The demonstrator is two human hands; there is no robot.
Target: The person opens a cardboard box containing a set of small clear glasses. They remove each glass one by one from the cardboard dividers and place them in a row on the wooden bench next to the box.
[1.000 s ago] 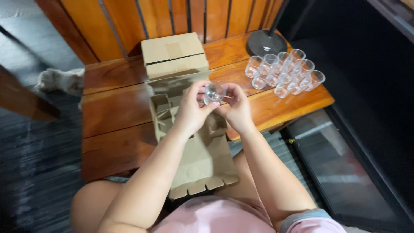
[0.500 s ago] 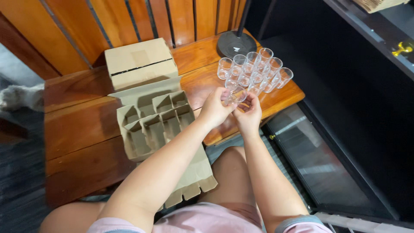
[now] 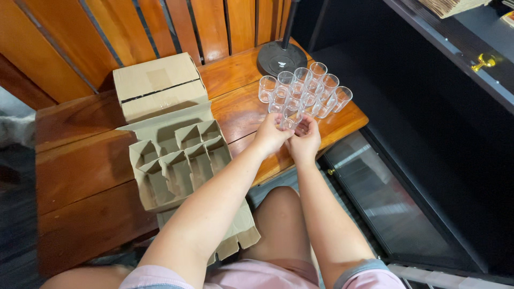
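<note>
Both hands meet at the right end of a wooden bench (image 3: 80, 171). My left hand (image 3: 272, 135) and my right hand (image 3: 305, 140) together hold a small clear glass (image 3: 289, 122) at the near edge of a cluster of several clear glasses (image 3: 305, 91). The held glass touches or nearly touches the bench top; I cannot tell which. To the left lies an open cardboard box (image 3: 179, 160) with divider cells, all cells in view empty.
A closed cardboard box (image 3: 158, 85) sits behind the open one. A round black lamp base (image 3: 281, 56) with a pole stands behind the glasses. A wooden slat wall backs the bench. A dark cabinet and shelf (image 3: 455, 69) are to the right. My knees are below the bench edge.
Both hands have carried the glass from over the divided box rightward to the cluster of glasses. The view has shifted right with them.
</note>
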